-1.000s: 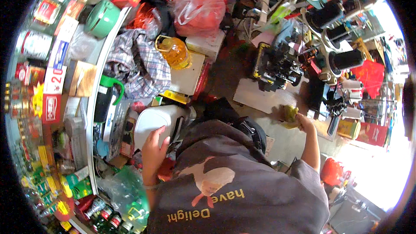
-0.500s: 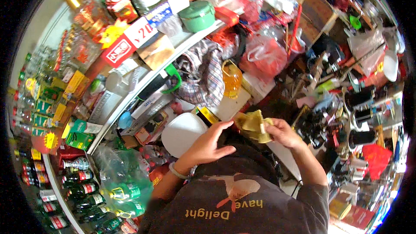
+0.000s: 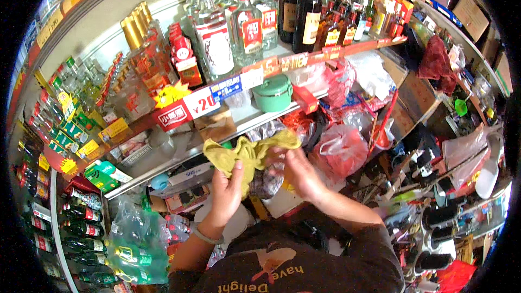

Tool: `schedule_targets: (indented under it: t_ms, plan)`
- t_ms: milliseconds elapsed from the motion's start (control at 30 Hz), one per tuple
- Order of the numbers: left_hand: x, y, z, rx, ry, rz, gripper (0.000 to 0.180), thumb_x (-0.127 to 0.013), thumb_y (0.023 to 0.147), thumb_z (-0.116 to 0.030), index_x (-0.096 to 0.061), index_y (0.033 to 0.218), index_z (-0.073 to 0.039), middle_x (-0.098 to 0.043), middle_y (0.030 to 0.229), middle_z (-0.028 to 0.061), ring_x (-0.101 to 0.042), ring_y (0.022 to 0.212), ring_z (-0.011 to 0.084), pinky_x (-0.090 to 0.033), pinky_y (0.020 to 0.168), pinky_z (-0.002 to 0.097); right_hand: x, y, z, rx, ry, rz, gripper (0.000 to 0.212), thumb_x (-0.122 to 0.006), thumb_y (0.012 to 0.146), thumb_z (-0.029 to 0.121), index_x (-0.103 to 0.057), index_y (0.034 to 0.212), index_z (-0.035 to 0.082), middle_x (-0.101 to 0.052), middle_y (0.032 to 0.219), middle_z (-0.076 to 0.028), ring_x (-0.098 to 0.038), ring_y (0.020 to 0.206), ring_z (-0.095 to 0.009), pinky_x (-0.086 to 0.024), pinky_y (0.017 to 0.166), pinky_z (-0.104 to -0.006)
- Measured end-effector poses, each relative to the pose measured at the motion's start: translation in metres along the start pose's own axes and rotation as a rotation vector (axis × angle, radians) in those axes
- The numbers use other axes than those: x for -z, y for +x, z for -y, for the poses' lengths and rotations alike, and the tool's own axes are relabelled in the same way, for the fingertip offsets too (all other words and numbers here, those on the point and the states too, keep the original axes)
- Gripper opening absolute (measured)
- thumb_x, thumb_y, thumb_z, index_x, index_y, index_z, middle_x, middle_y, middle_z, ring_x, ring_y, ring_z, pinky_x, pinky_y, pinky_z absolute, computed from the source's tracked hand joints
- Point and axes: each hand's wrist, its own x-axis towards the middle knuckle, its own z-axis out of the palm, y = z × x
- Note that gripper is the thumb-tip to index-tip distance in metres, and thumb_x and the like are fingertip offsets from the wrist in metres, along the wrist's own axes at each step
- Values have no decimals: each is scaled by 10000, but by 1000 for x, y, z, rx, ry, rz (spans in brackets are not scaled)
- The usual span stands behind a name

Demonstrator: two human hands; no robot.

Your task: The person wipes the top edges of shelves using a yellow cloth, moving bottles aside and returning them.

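Note:
A crumpled yellow-green cloth [image 3: 244,157] is stretched between my two hands, in front of the lower shelf. My left hand [image 3: 227,190] pinches its left part, thumb on top. On the other side my right hand [image 3: 301,173] grips the cloth's right end; its fingers are blurred and partly behind the fabric. Just beyond the cloth stands a green lidded pot [image 3: 272,93] on the lower shelf. Below the cloth, a checked fabric [image 3: 267,183] shows in part. A white round lid or stool top [image 3: 230,220] is partly hidden behind my left forearm.
Glass bottles [image 3: 247,27] crowd the upper shelf, whose front edge [image 3: 228,84] carries price tags. Dark bottles [image 3: 81,228] and a clear bag of green bottles [image 3: 133,239] stand at lower left. A red plastic bag [image 3: 342,149] and piled clutter [image 3: 434,201] lie to the right.
Both hands have moved up and forward, toward the shelves. My left hand, empty before, now holds the cloth too, and the cloth is spread wider. The view has tilted up to the bottles.

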Motion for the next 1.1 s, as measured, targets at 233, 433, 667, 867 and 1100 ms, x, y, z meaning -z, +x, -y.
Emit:
schedule_targets:
  t_ms: [233, 433, 667, 867, 1100]
  plan:
    - [-55, 52, -71, -556, 895, 270, 575, -666, 796, -224, -449, 1287, -19, -513, 1228, 210, -502, 1143, 349, -384, 981, 429, -3, 55, 38, -230, 692, 281, 503, -469, 940, 403, -420, 1337, 96, -504, 1316, -87, -520, 1167, -227, -447, 973, -388]
    - [-20, 134, -70, -810, 1287, -278, 676, -721, 733, -243, -433, 1313, -47, -441, 1331, 174, -408, 1244, 360, -292, 1054, 499, -3, 142, 135, 0, 538, 265, 434, -515, 924, 411, -501, 1250, 124, -593, 1148, -102, -599, 1002, -297, -497, 858, -463]
    - [19, 205, -33, -814, 1585, -454, 892, -783, 659, -388, -360, 1386, -91, -334, 1444, 181, -301, 1352, 330, -220, 1090, 520, -27, 282, 216, 1283, -1170, -350, 391, -656, 773, 335, -547, 1081, 120, -584, 956, -74, -569, 902, -273, -465, 752, -406]
    - [24, 217, -15, -784, 1655, -489, 865, -703, 713, -508, -347, 1413, -146, -334, 1450, 179, -308, 1348, 335, -186, 1064, 542, -42, 421, 271, 1313, -1073, -156, 370, -587, 824, 264, -545, 1115, 41, -599, 1019, -178, -570, 940, -344, -451, 806, -416]
    - [27, 218, -9, -744, 1736, -499, 737, -571, 796, -586, -388, 1394, -197, -378, 1425, 166, -333, 1335, 309, -166, 1079, 521, -80, 504, 293, 947, -1803, 62, 444, -477, 863, 193, -479, 1285, 54, -535, 1248, -212, -524, 1137, -360, -425, 958, -393]
